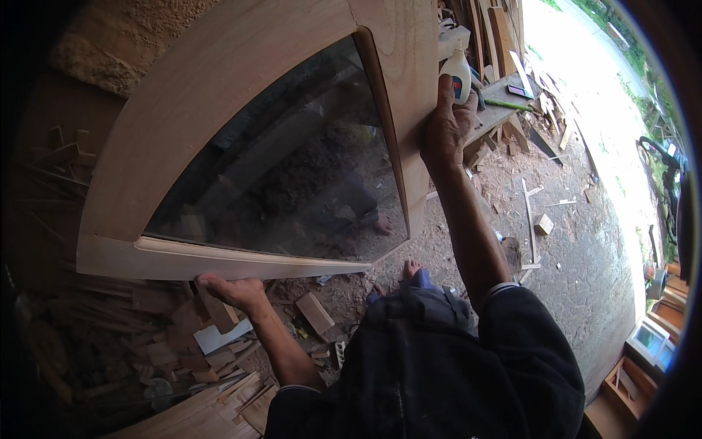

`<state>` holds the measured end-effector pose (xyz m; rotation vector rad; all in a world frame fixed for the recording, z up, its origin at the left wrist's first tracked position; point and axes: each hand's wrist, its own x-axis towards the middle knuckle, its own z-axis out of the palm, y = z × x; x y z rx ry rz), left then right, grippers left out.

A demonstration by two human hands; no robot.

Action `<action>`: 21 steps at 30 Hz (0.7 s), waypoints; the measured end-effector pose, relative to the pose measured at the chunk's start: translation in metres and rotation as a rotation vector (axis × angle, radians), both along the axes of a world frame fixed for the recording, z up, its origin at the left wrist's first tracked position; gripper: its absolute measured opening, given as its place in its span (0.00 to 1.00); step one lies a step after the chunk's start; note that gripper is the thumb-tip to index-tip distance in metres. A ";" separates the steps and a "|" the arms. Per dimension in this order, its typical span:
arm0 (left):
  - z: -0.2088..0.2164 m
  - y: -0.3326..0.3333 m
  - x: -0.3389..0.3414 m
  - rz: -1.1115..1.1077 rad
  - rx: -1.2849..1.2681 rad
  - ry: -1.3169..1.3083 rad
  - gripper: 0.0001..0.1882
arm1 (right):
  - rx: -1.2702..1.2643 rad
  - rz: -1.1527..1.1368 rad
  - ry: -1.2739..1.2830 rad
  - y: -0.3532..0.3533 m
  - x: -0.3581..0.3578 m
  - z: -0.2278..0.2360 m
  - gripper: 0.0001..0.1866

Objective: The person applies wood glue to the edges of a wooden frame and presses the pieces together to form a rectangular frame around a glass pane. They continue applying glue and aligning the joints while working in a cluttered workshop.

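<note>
A large pale wooden window frame (pixel 168 139) with a curved outer edge stands tilted before me, holding a dark glass pane (pixel 292 161) that reflects the ground and my feet. My left hand (pixel 232 290) grips its lower edge near the left corner, the fingers partly hidden beneath the wood. Against the right edge is my right hand (pixel 448 126), thumb pointing up and fingers curled around the wood's side. Directly beyond that thumb shows a white squeeze bottle (pixel 458 72), partly covered by the hand; whether the hand touches it I cannot tell.
Wood offcuts (pixel 314 314) and shavings litter the ground around my feet. At the right, a low bench (pixel 504 102) bears a green-handled tool (pixel 508 105). Boards (pixel 501 36) lean behind it. A wood block (pixel 543 224) lies on the concrete, and a rough earthen mound (pixel 124 44) rises at upper left.
</note>
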<state>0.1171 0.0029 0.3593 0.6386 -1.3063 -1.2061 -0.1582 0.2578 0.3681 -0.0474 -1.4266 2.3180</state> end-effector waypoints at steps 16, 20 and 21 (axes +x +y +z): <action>-0.020 -0.012 -0.012 -0.043 0.025 -0.094 0.48 | 0.024 0.036 -0.039 -0.014 -0.025 -0.027 0.24; -0.028 -0.029 -0.023 -0.135 0.090 -0.101 0.49 | 0.008 0.052 -0.041 -0.020 -0.036 -0.027 0.25; -0.029 -0.033 -0.024 -0.166 0.062 -0.113 0.49 | 0.034 0.060 -0.064 -0.020 -0.038 -0.027 0.25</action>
